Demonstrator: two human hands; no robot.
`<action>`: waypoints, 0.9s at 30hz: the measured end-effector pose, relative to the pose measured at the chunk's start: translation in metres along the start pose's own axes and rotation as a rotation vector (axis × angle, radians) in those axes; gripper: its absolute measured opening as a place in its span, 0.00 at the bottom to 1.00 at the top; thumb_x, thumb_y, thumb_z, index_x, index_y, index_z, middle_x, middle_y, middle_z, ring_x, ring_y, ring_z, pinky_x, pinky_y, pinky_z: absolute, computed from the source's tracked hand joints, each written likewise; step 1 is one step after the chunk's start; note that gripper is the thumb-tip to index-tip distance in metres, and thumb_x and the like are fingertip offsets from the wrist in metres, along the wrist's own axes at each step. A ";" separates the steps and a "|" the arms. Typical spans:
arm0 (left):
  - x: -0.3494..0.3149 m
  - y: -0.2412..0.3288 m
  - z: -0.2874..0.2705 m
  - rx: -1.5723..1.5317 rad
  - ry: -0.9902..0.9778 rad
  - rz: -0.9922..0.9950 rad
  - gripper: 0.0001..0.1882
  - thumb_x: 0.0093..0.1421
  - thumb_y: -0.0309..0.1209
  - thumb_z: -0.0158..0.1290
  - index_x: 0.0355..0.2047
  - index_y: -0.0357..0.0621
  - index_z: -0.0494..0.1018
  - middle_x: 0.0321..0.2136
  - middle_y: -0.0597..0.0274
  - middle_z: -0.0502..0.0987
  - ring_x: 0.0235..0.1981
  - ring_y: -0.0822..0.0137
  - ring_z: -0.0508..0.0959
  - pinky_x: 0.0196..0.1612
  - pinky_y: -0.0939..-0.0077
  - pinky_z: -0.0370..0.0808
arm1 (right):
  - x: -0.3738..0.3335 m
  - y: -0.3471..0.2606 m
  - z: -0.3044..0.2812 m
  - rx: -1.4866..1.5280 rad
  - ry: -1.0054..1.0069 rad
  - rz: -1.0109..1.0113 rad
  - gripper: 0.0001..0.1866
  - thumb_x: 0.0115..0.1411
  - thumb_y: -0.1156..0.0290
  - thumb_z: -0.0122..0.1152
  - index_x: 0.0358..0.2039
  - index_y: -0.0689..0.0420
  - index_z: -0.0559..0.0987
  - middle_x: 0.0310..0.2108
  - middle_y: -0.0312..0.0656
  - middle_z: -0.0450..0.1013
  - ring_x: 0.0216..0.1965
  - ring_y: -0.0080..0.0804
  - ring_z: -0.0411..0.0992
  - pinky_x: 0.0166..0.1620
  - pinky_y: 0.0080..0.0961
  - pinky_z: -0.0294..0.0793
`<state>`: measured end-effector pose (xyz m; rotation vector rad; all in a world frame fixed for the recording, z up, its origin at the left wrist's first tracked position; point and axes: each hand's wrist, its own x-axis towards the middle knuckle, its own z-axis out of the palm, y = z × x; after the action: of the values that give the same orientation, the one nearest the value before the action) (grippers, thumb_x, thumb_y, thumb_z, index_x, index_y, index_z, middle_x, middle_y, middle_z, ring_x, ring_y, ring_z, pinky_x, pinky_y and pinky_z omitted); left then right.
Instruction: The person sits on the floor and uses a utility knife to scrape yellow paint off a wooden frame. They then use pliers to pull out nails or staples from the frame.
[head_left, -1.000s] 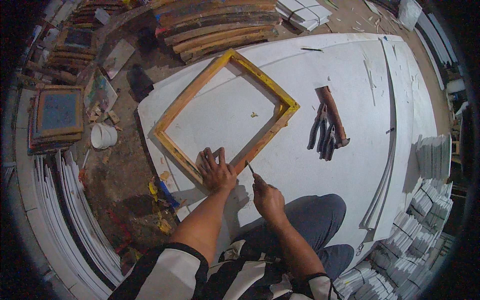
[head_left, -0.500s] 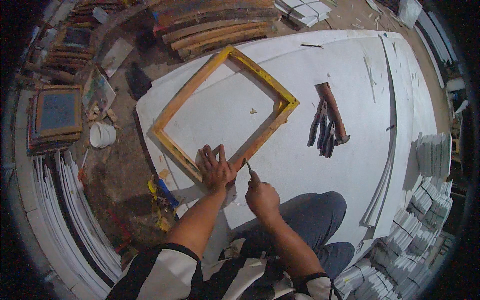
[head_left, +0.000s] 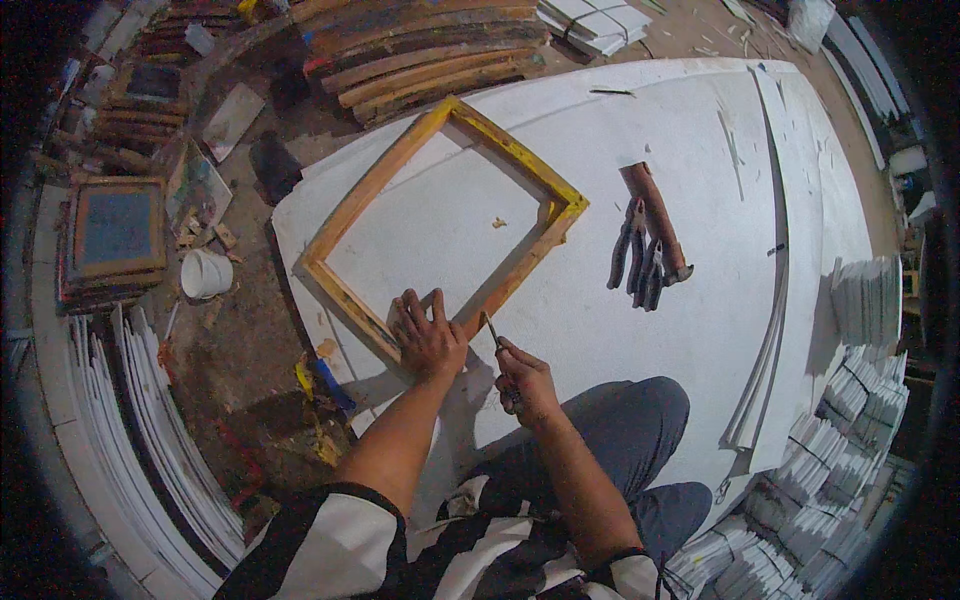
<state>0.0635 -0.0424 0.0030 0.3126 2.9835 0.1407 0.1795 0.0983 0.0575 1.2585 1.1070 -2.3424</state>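
A wooden frame (head_left: 375, 183), patched with yellow paint, lies turned cornerwise on a white sheet (head_left: 690, 340). My left hand (head_left: 430, 335) rests on its near corner, fingers spread and extended over the wood. My right hand (head_left: 527, 383) is closed round a slim-bladed hand tool (head_left: 491, 328). The blade's tip is at the frame's near right side, by my left hand; whether it touches the wood I cannot tell. Most of the handle is hidden in my fist. Right of the frame lie a hammer (head_left: 652, 215) and dark-handled pliers (head_left: 630, 250).
Stacked wooden frames (head_left: 440, 65) stand beyond the sheet, with more frames (head_left: 120, 225) at the left. A white cup (head_left: 206, 273) sits on the brown floor. Bundled white strips (head_left: 805, 460) are piled at the right. My bent knee (head_left: 640, 425) rises near my right forearm.
My right hand has turned and eased back slightly, so more of the blade and the handle's lower end show. My left hand stays on the frame's corner. The view has shifted a little.
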 end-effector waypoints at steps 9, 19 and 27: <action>0.006 -0.007 0.011 -0.044 0.270 0.040 0.27 0.66 0.50 0.54 0.62 0.54 0.72 0.69 0.42 0.61 0.72 0.41 0.58 0.70 0.34 0.56 | -0.039 -0.026 -0.002 0.311 -0.122 0.089 0.20 0.72 0.58 0.58 0.62 0.45 0.75 0.23 0.36 0.74 0.13 0.22 0.66 0.13 0.21 0.62; -0.031 -0.052 -0.007 0.074 -0.033 0.429 0.28 0.67 0.58 0.52 0.46 0.46 0.80 0.40 0.49 0.83 0.49 0.45 0.76 0.61 0.42 0.64 | -0.090 -0.037 -0.077 0.044 0.107 -0.178 0.27 0.71 0.63 0.62 0.67 0.59 0.72 0.35 0.30 0.73 0.26 0.21 0.71 0.21 0.22 0.68; 0.001 0.053 -0.012 -0.159 -0.120 0.143 0.25 0.69 0.56 0.50 0.41 0.46 0.81 0.43 0.47 0.80 0.51 0.43 0.74 0.62 0.41 0.62 | -0.066 -0.047 -0.054 -0.337 0.163 -0.266 0.26 0.73 0.55 0.58 0.68 0.50 0.72 0.27 0.36 0.73 0.24 0.21 0.71 0.22 0.26 0.71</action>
<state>0.0713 0.0083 0.0204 0.4969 2.8091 0.3583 0.2257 0.1615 0.1158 1.2544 1.7334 -2.1274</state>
